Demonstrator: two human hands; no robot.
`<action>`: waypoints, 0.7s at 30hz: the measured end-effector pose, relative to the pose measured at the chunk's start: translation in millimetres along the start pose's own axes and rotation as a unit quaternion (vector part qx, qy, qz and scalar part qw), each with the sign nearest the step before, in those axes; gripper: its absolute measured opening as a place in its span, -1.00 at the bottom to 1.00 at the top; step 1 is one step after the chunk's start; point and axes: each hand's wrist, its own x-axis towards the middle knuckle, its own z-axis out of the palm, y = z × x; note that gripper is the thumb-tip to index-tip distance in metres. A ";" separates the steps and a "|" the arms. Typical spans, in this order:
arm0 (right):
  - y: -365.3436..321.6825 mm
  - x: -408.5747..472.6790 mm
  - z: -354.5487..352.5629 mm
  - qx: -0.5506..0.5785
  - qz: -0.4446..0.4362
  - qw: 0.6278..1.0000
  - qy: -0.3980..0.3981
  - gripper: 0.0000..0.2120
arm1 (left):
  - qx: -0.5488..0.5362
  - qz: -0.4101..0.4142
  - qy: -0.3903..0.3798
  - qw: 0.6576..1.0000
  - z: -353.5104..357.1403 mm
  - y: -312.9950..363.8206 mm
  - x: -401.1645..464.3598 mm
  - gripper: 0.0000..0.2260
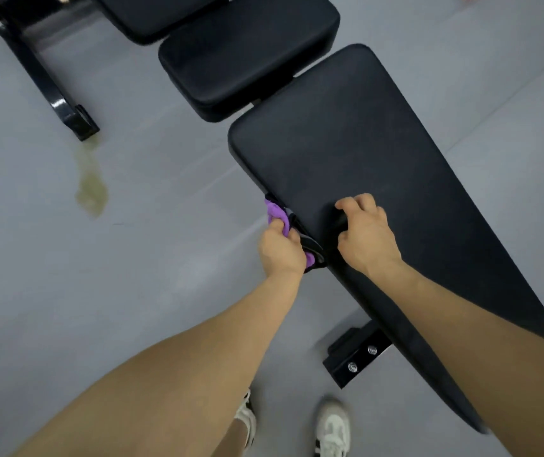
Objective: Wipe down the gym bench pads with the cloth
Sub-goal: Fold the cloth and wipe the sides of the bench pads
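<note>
Two pale sneakers [331, 427] stand on the smooth grey floor [132, 275] at the near end of the long back pad [379, 166], a matte black slab with a fine grain and rounded corners that widens toward its far end. Under that pad's near left edge juts a glossy black steel bracket [356, 357] with two shiny bolts. Farther along the same edge the left hand [280, 250] is curled tight around a bunched purple cloth [277, 216], soft and fuzzy, pressed against the pad's side and the dark frame part below it. On top of the pad, just right of that, the right hand [364, 234] rests with fingers bent, empty, knuckles up. Beyond the pad's far end sits a thick, squarish seat pad [247, 51]; left of it a shiny black floor rail [52, 97] ends above a yellowish stain [90, 179].
</note>
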 end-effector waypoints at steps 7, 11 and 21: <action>86.2 -54.6 8.8 0.027 0.016 0.999 0.007 -0.54 | 0.043 -0.041 -0.030 0.998 64.6 -50.1 -73.4 -0.76; 152.6 -95.8 17.4 0.040 0.020 0.999 -0.005 -0.55 | 0.035 -0.047 -0.020 0.998 109.3 -78.6 -123.7 -0.77; 291.5 -185.5 35.9 0.069 0.015 0.997 -0.011 -0.54 | 0.065 -0.085 0.005 0.994 213.0 -149.1 -236.4 -0.66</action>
